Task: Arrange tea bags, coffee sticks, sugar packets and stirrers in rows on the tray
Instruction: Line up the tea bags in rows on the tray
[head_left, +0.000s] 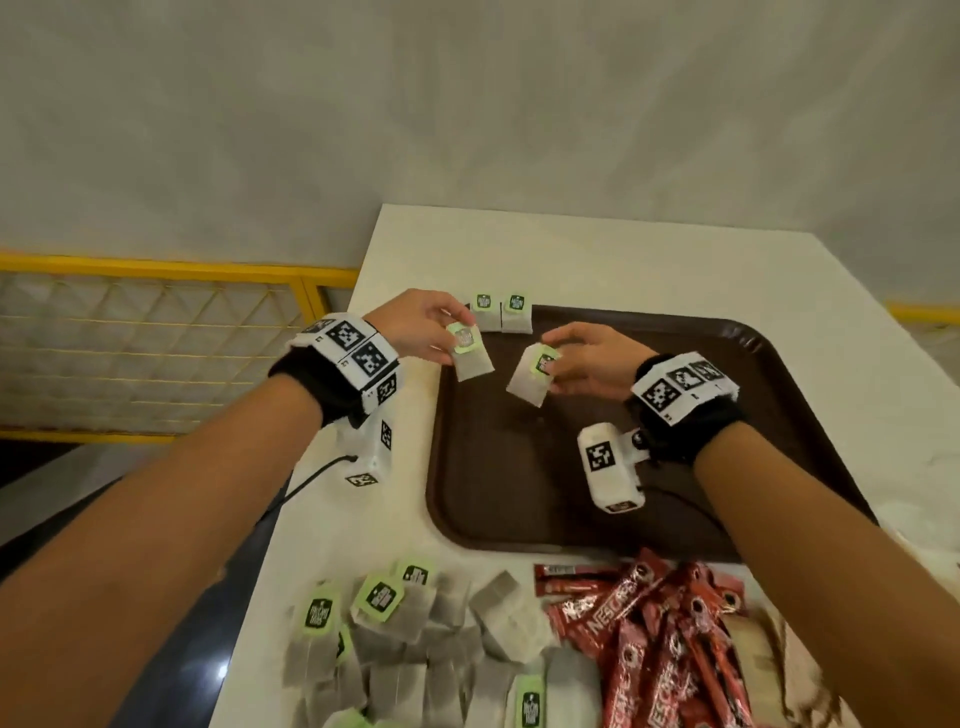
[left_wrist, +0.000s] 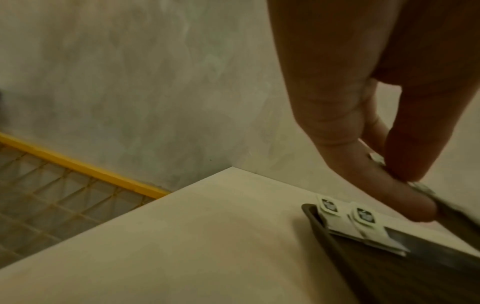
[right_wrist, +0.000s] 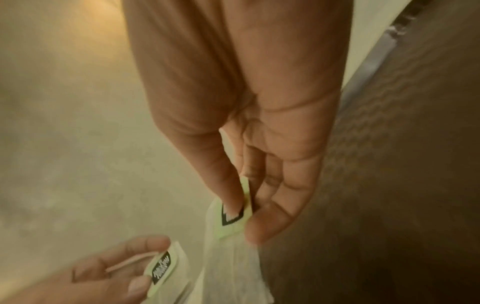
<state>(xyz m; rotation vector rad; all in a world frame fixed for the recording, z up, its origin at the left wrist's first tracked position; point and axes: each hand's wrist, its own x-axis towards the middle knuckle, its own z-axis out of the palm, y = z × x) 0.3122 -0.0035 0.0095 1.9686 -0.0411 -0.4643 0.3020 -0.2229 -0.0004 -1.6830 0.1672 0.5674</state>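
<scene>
Right now I am pinching one green-tagged paper tea bag in my left hand and another in my right hand, both hanging over the far left corner of the dark brown plastic tray, the left one nearer the two laid tea bags there, long axes pointing towards the tray's near edge.

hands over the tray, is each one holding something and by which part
Each holds one tea bag. The left hand pinches its tea bag at the green tag end; the right hand pinches the other tea bag by its green tag.
</scene>
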